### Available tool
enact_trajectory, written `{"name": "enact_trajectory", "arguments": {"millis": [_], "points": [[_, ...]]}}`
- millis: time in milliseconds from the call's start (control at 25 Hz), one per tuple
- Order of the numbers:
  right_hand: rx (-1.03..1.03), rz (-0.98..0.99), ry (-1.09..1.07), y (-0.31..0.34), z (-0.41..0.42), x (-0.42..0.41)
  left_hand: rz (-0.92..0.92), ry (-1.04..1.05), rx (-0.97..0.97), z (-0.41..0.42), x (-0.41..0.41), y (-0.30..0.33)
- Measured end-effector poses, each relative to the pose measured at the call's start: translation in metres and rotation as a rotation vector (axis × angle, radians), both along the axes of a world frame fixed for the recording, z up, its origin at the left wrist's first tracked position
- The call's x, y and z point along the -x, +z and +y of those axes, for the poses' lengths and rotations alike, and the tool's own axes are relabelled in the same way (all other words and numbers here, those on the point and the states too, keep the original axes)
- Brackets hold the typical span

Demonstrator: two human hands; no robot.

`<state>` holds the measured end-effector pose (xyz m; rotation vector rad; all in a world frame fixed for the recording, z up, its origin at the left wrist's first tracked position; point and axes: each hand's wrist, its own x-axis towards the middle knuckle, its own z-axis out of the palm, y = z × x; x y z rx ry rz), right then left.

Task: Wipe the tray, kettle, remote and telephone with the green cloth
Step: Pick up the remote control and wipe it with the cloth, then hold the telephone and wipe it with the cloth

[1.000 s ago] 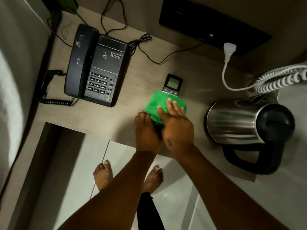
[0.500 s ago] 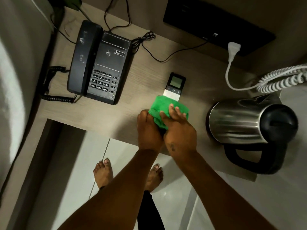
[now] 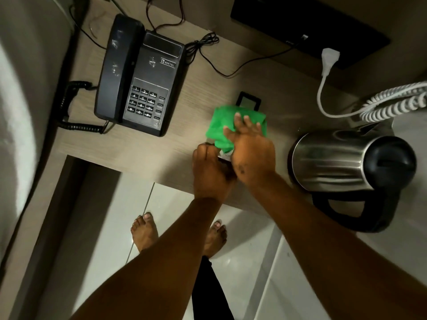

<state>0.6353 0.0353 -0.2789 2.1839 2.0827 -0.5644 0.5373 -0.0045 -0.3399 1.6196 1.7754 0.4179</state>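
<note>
I'm on the remote right now, so by my read this job is mid-way at best. Biggest thing first: the tabletop [image 3: 143, 146] carries everything. The telephone [image 3: 141, 82] sits far left with pale smudges on its handset, so I'd say it's unwiped. The kettle [image 3: 342, 162] stands just right of my hands; I can't tell whether it's been done, and I can't make out the tray. The green cloth [image 3: 219, 125] lies over most of the remote [image 3: 248, 102], only its screen end showing. My right hand [image 3: 251, 151] presses flat on the cloth, fingers spread; my left hand [image 3: 211, 172] pinches the remote's near end. A white cord [image 3: 323, 93] and black wires trail nearby, clear of the wiping
</note>
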Motion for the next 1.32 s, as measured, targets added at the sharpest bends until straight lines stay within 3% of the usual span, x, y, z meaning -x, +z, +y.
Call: {"name": "enact_trajectory", "arguments": {"millis": [160, 280, 400, 520, 640, 760, 880, 1000, 1200, 1320], "points": [[0.053, 0.112, -0.104, -0.001, -0.024, 0.012, -0.058, 0.036, -0.017, -0.002, 0.001, 0.008], [-0.043, 0.289, -0.241, 0.012, -0.013, 0.006, -0.046, 0.011, 0.074, 0.002, 0.001, 0.013], [-0.183, 0.585, -0.625, 0.036, -0.003, -0.01, -0.096, 0.015, 0.134, 0.008, 0.004, 0.029], [-0.199, 1.09, -1.069, 0.054, 0.012, -0.014, -0.097, 0.03, -0.011, 0.007, 0.038, 0.051], [-0.1, 1.297, -1.082, 0.061, 0.036, 0.004, 0.028, 0.168, -0.125, 0.02, 0.096, 0.063], [-0.084, 1.103, -0.821, 0.063, 0.075, 0.037, 0.164, 0.224, -0.052, 0.051, 0.141, 0.06], [-0.214, 0.904, -0.582, 0.065, 0.122, 0.073, 0.173, 0.204, 0.003, 0.075, 0.157, 0.051], [-0.288, 0.555, -0.321, 0.063, 0.155, 0.097, 0.163, 0.22, 0.024, 0.079, 0.159, 0.041], [-0.166, 0.031, 0.171, 0.044, 0.169, 0.123, 0.141, 0.238, 0.022, 0.082, 0.165, 0.027], [-0.097, -0.085, 0.224, 0.028, 0.158, 0.131, 0.139, 0.242, -0.007, 0.085, 0.166, 0.021]]}}
